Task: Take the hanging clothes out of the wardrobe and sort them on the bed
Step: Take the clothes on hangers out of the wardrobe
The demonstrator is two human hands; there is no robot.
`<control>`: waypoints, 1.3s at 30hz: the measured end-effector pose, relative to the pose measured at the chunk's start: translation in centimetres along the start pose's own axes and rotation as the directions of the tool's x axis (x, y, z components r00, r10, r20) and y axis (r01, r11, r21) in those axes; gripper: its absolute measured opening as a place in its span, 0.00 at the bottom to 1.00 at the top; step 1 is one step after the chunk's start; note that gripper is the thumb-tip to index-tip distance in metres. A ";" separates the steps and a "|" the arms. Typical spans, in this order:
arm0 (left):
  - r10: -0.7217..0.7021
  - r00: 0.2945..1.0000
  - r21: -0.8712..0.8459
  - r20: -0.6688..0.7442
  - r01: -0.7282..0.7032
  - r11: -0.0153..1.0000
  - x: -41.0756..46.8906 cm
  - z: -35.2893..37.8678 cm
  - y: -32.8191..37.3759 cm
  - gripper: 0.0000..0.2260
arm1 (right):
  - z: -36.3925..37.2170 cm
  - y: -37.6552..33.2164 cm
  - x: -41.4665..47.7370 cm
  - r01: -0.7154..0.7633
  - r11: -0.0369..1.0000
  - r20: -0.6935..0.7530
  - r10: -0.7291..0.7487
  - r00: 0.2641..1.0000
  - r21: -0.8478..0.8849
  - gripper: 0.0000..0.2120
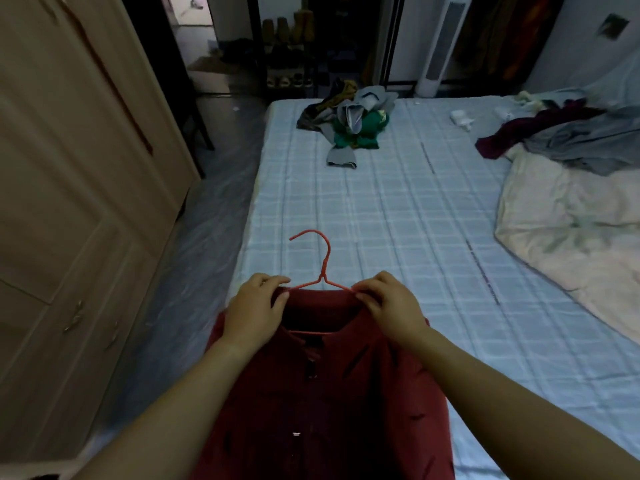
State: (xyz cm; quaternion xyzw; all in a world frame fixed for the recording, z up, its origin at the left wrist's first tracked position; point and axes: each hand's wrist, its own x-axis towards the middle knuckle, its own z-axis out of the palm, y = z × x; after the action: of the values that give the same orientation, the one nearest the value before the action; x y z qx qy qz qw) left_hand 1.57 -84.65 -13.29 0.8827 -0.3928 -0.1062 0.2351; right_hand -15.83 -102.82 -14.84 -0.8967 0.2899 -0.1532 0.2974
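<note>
Over the near edge of the bed [346,209], you are pinching the red shirt [329,393] at its shoulders, left hand [256,306] and right hand [388,303] fingers clamped on cloth and orange hanger [323,265]. Soft and light, it is likely handling best there. Farther up, a clothes pile [349,123] is lying.

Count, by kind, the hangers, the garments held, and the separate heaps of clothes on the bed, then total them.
Hangers: 1, the orange hanger
Garments held: 1, the red shirt, gripped by the left hand and the right hand
Heaps on the bed: 2, the far heap and the right-side heap
Total: 4
</note>
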 end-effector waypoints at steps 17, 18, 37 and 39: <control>-0.601 0.797 0.038 -0.065 0.604 0.796 -19.4 3.4 -0.7 0.29 | 7.9 -4.3 -7.9 0.424 0.897 0.564 -0.288 0.774 -0.124 0.26; -0.646 0.758 0.015 -0.088 0.650 0.760 -20.8 2.6 -1.3 0.30 | 8.7 -5.9 -8.3 0.466 0.879 0.589 -0.323 0.741 -0.105 0.26; -0.692 0.160 -0.102 -0.704 0.941 0.321 -60.6 -24.1 -18.4 0.29 | 25.8 -55.8 -32.3 0.857 0.160 0.322 -0.947 -0.007 0.490 0.26; -0.656 0.132 -0.080 -0.743 0.956 0.282 -64.3 -28.4 -19.5 0.31 | 26.0 -62.0 -34.6 0.858 0.080 0.234 -0.971 -0.048 0.507 0.27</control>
State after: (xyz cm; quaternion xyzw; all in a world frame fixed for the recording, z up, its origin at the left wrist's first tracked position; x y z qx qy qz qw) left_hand -18.32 -16.08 1.78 0.9435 0.2695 0.1843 0.0571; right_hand -4.78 -29.53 0.00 -0.8173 -0.5002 -0.0889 0.2718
